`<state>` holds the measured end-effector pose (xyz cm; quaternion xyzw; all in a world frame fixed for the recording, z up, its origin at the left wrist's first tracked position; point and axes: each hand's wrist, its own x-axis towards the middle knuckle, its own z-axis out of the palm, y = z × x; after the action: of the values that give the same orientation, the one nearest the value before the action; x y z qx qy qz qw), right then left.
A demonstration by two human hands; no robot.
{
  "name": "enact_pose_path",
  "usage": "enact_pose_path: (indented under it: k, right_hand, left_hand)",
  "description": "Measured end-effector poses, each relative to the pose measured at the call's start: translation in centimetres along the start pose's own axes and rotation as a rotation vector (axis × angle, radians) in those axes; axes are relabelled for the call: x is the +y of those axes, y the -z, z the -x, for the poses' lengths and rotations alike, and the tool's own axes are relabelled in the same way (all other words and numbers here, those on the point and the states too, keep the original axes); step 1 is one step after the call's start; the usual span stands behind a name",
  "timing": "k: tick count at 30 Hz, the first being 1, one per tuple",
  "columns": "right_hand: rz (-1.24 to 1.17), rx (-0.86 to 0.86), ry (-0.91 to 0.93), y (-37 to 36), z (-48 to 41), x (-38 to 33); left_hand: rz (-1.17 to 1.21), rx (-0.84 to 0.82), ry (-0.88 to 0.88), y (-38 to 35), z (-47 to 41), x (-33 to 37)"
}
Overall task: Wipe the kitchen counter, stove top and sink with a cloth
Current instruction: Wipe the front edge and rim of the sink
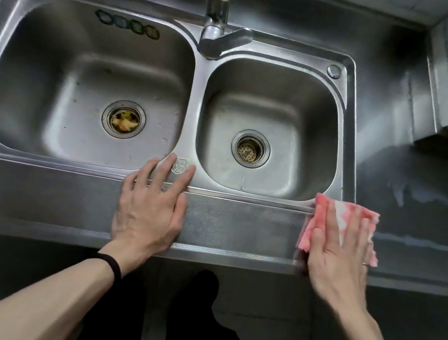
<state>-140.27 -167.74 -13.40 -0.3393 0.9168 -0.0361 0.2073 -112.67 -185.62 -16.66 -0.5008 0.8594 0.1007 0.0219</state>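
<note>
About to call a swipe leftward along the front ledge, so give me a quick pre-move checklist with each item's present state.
1. Cloth flat under the right hand: ok.
2. Cloth on the counter ledge, at the sink's right front corner: ok.
3. Swipe path clear: not ok, the left hand rests flat on the ledge.
4. Left basin strainer free of scraps: not ok.
5. Right basin strainer free of scraps: ok.
6. Cloth damp: cannot tell.

Steel counter (238,223): double sink (195,102) set in; pink cloth (354,214) flat at sink's near right corner.
</note>
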Motion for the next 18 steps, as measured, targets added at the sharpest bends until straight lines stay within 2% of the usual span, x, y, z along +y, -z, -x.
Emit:
enact_pose_path:
  k: [3, 7, 9, 13, 15, 18]
  right_hand:
    - [-0.105, 0.067, -0.066, -1.5, 1.6, -3.3]
    - [-0.004, -0.002, 0.258, -5.4, 6.4, -10.7]
    - [0.007, -0.047, 0.351, -6.7, 7.7, -13.2]
    - [0.015, -0.082, 0.463, -5.6, 7.0, -11.2]
    - [0.049, -0.067, 0.392, -4.3, 5.9, -7.4]
    - [0.045, -0.013, 0.139, -1.6, 3.2, -0.1]
  left_hand:
    - [-0.004, 0.004, 0.017, 0.0, 0.0, 0.1]
    - [0.002, 0.004, 0.028, 0.6, 0.1, 0.6]
    - [0.013, -0.015, 0.042, 1.1, 0.2, 0.9]
    - [0.006, -0.034, 0.046, 1.8, 0.2, 1.2]
    - [-0.001, -0.031, 0.050, 1.7, 0.3, 1.2]
    - [-0.009, -0.006, 0.044, 1.3, 0.2, 0.9]
